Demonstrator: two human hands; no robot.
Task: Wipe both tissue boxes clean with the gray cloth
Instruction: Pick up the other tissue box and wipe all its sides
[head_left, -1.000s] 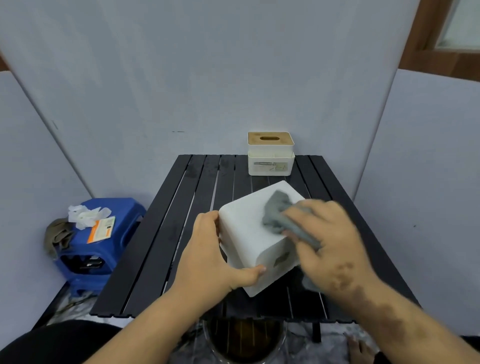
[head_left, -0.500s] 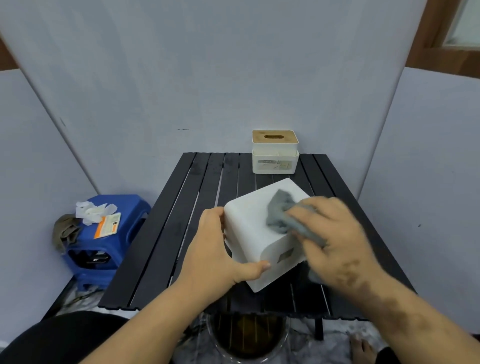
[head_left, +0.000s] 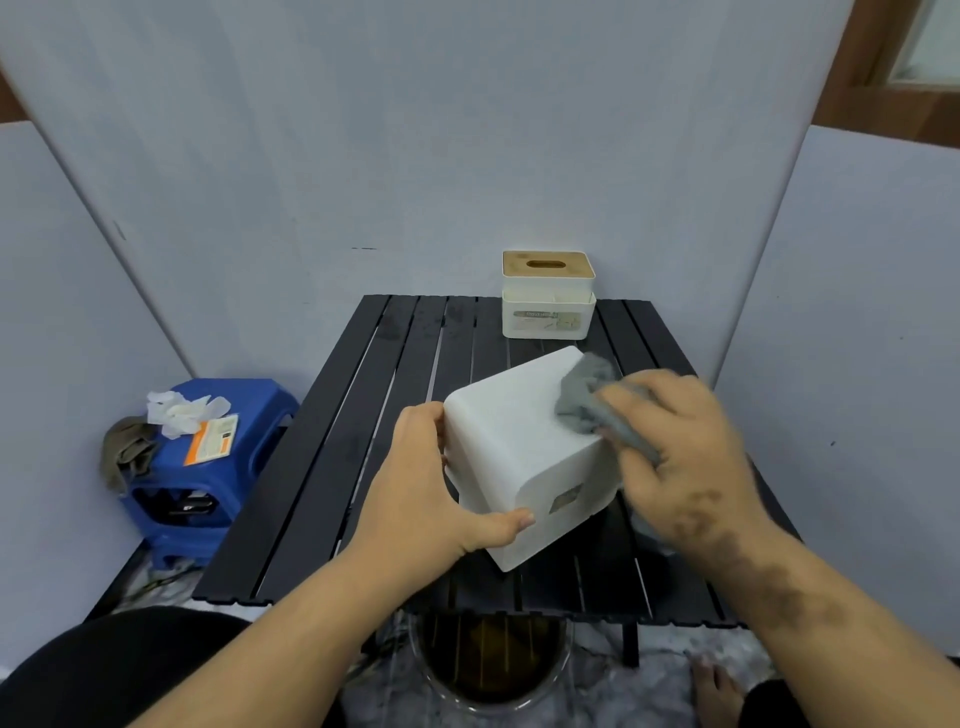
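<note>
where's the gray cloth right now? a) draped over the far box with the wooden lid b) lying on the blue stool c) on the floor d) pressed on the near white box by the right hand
d: the right hand holds the gray cloth against the top of the near white box.

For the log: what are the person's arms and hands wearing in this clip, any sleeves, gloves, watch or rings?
Both forearms are bare as far as the frame shows, with no sleeves in view. The left hand and right hand wear no gloves, and no watch, bracelet or ring is visible. The right hand's back and its forearm carry dark smudge-like markings. Dark clothing shows at the lower left edge.
</note>
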